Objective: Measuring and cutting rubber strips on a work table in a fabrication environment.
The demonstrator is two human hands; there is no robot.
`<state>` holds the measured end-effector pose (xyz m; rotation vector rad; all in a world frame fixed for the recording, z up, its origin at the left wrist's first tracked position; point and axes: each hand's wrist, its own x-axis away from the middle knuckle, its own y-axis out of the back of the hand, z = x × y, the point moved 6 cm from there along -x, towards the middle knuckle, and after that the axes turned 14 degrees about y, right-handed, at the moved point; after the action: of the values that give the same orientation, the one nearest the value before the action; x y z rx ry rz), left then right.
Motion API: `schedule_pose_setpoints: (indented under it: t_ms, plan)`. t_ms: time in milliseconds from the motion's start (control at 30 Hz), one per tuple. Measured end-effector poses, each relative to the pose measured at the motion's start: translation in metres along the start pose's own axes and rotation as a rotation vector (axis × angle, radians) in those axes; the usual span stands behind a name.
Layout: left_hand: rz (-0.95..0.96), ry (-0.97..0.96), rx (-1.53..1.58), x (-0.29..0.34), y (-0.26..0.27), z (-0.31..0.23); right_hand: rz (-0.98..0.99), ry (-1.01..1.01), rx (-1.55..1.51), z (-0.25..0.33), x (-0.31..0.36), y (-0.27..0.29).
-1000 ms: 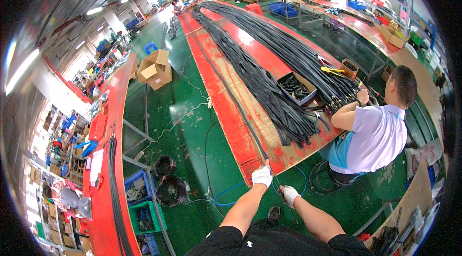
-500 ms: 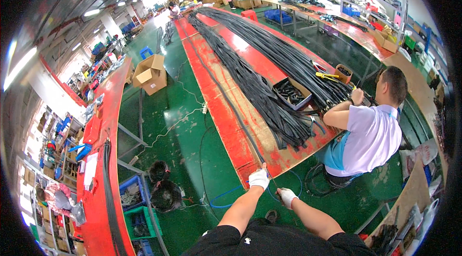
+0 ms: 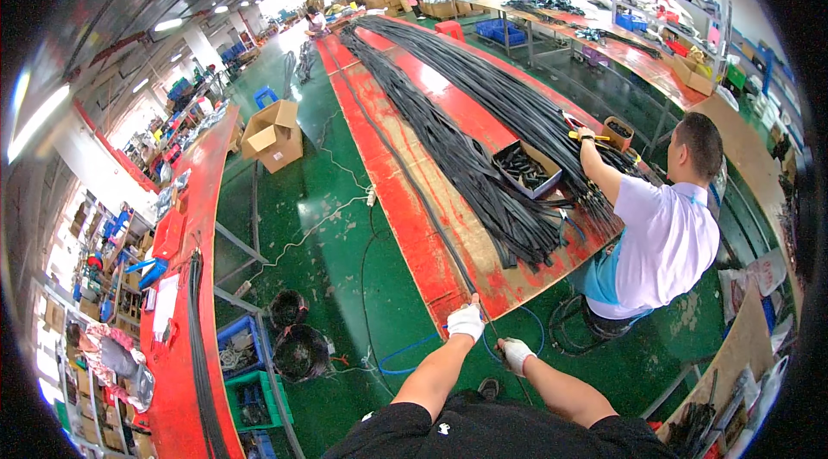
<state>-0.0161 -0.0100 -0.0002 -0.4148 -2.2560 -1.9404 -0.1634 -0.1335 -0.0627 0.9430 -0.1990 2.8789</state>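
My left hand (image 3: 466, 322), in a white glove, is closed round the near end of a long black tube (image 3: 420, 194) at the table's front corner. That tube runs along the red table's left side toward the far end. A thin dark cable (image 3: 492, 331) passes from the left hand down to my right hand (image 3: 515, 355). The right hand, also white-gloved, is closed on this cable, lower and nearer my body. A flat bundle of black tubes (image 3: 448, 140) lies to the right of the single tube. The exact join of tube and cable is hidden by the left glove.
A seated co-worker (image 3: 664, 226) at the right reaches over another bundle of black cables (image 3: 517, 97). A box of black parts (image 3: 528, 170) sits between the bundles. On the floor at left are an open carton (image 3: 274, 135), black buckets (image 3: 300, 352) and loose cords.
The co-worker's hand has gone from near the chest out to the yellow-handled tool on the table. My two hands keep their grips almost in place.
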Motion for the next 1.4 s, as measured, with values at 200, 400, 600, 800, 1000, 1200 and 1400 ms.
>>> schedule_pose_setpoints:
  t_ms: [200, 400, 600, 800, 1000, 1200, 1400]
  plan:
    - [0.017, -0.004, 0.011, -0.003, -0.002, 0.000, 0.023, 0.001, -0.043, 0.001, 0.001, 0.001]
    - [0.015, -0.003, 0.000, -0.005, -0.004, 0.001, 0.011, -0.016, -0.061, 0.000, -0.002, 0.000]
    - [-0.047, -0.026, 0.028, 0.000, 0.001, -0.003, -0.011, -0.021, -0.041, -0.005, -0.006, 0.003]
    - [-0.041, -0.020, 0.010, 0.002, 0.001, -0.006, 0.001, -0.006, -0.044, -0.008, -0.006, 0.005]
    - [-0.046, -0.003, -0.002, -0.001, 0.001, -0.006, 0.006, -0.010, -0.055, -0.004, -0.009, 0.005]
    - [-0.085, 0.055, 0.014, -0.016, 0.020, 0.000, 0.029, 0.028, -0.142, 0.028, -0.021, -0.011]
    - [-0.140, 0.045, 0.008, -0.056, 0.027, 0.015, 0.018, 0.058, -0.149, 0.055, -0.045, -0.027]
